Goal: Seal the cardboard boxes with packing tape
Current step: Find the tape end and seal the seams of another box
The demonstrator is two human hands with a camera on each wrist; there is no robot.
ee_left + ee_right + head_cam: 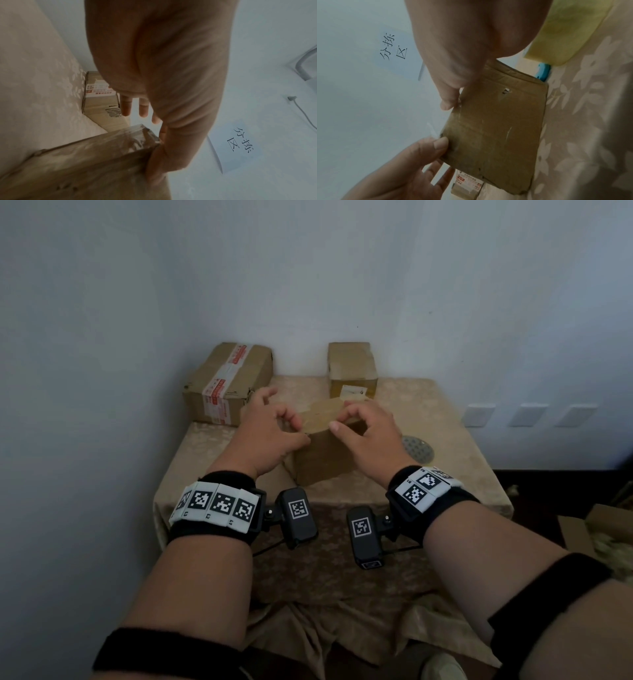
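Nearest, two forearms reaching forward, each wearing a black wrist band (219,510) with square black-and-white markers and a small black camera.

Beyond them, a small cardboard box (322,453) standing on a table draped in a beige flowered cloth (442,446), a strip of clear tape (137,136) lying glossy across its top.

Left hand (265,433) at the box's near top edge, thumb and forefinger closed together in a pinch there, other fingers loosely spread; cannot tell whether cardboard or tape sits in the pinch.

Right hand (368,436) over the box's right top edge, fingers curled down onto the top, thumb tip out in front of the edge.

Just right of the box, a round grey perforated disc (418,447) flat on the cloth.

Farther back, a larger box (227,383) with white-and-red printed tape at the left and a taller box (352,369) at the right, both against the wall.

On the wall (308,268), seen from the wrist views, a paper sign (240,146) with handwritten characters.
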